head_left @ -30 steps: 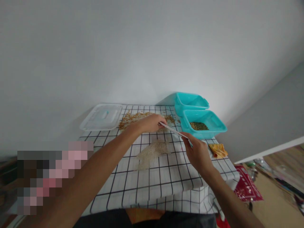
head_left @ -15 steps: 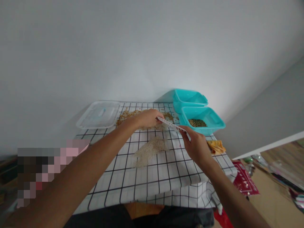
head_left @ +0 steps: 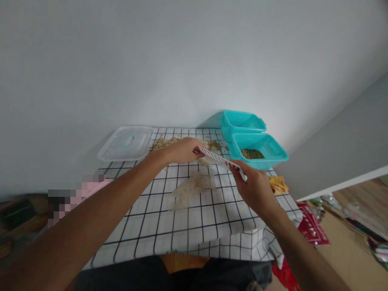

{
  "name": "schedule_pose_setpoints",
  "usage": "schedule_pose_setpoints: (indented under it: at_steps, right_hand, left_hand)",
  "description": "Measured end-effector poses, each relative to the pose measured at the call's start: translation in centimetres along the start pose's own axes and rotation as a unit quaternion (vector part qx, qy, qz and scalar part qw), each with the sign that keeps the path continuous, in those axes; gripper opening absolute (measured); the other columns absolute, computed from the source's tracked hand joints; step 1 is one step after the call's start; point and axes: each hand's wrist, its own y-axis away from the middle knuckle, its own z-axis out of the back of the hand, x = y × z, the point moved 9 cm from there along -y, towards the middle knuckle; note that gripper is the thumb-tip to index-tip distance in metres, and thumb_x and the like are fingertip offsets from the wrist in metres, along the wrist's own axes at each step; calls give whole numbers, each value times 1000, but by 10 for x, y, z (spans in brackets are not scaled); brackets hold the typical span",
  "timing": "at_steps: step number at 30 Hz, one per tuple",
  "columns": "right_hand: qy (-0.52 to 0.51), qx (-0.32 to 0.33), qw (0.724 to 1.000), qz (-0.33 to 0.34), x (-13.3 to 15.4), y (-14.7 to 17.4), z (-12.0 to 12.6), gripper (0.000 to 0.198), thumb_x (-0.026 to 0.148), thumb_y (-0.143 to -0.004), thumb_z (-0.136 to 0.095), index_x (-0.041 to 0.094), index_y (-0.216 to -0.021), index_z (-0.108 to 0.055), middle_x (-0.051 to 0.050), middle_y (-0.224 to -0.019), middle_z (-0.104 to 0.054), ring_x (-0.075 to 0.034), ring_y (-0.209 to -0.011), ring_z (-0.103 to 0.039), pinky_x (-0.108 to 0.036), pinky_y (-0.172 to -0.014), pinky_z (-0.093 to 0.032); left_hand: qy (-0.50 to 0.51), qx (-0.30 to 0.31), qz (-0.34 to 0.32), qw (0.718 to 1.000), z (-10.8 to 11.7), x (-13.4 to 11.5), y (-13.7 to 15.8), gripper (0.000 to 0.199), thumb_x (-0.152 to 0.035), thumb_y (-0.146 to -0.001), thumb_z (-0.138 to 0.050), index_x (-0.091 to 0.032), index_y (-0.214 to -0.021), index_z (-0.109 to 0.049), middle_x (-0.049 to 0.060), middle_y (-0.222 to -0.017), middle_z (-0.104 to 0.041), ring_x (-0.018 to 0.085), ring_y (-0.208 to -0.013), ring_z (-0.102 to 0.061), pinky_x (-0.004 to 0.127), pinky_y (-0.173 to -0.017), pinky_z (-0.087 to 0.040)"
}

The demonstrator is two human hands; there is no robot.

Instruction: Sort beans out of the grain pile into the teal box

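Checked cloth (head_left: 154, 226) noted. White slotted tray (head_left: 218, 158) gripped at opp. ends by L hand (head_left: 188, 150) & R hand (head_left: 254, 182), aloft nr fine heap (head_left: 192, 188). Step: two-handed tray hold, prob.; even grip needed next.

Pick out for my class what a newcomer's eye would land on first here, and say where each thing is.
Probably the bright turquoise front tub, at the table's far right, with greenish-brown grains inside and a matching tub behind it. Then the white slotted piece held in the left hand and right hand, and the pale grains spread on the checked cloth nearer the person.
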Motion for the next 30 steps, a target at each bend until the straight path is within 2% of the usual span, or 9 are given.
schedule_pose_setpoints:
  at_steps: [6,13,18,21,24,27,30]
  right_hand:
    - [1,5,1000,-16,14,8,-12,27,27,-96,-46,24,-115,-66,-1,-75,-73,-15,-59,-66,-25,-56,-42]
    - [-35,7,999,-32,31,8,-35,34,24,-96,-41,22,-123,-61,-3,-75,-72,-17,-65,-67,-25,-59,-43]
    - [-24,-1,999,-47,38,2,-39,30,25,-95,-42,22,-114,-65,-3,-72,-71,-16,-60,-64,-26,-57,-41]
    - [-24,0,999,-40,42,2,-40,30,25,-96,-42,22,-116,-65,-2,-73,-71,-15,-59,-63,-26,-57,-41]
    - [-33,-8,999,-33,41,4,-32,33,24,-96,-42,23,-121,-63,-3,-79,-73,-16,-64,-66,-26,-59,-44]
    - [-39,-21,999,-28,30,6,-12,32,26,-97,-44,23,-120,-65,-5,-85,-75,-17,-68,-69,-25,-61,-49]
    - [-56,13,998,-16,12,6,3,29,32,-97,-47,26,-117,-68,-4,-92,-76,-16,-68,-70,-24,-61,-51]
  left_hand:
    - [50,20,5,999,-11,12,1,19,-26,-85,-58,-20,-94,-73,2,-86,-77,17,-77,-67,26,-71,-45]
    - [90,27,5,996,-14,15,-6,18,-19,-85,-55,-19,-95,-70,3,-91,-78,15,-83,-70,25,-77,-50]
    - [123,35,12,992,-12,15,0,24,-16,-85,-54,-18,-106,-66,5,-101,-77,15,-91,-71,26,-82,-52]
    - [133,34,20,990,-10,18,1,24,-17,-85,-55,-18,-106,-67,6,-101,-77,16,-93,-71,27,-85,-51]
    - [131,13,25,991,-3,18,3,20,-21,-85,-57,-19,-101,-70,5,-97,-78,17,-92,-70,28,-84,-50]
    - [89,-3,30,996,3,11,12,18,-25,-83,-61,-21,-97,-73,2,-91,-78,17,-85,-70,26,-76,-49]
    - [34,12,21,999,2,-4,30,15,-28,-83,-63,-23,-91,-75,-1,-82,-77,16,-74,-68,25,-68,-45]
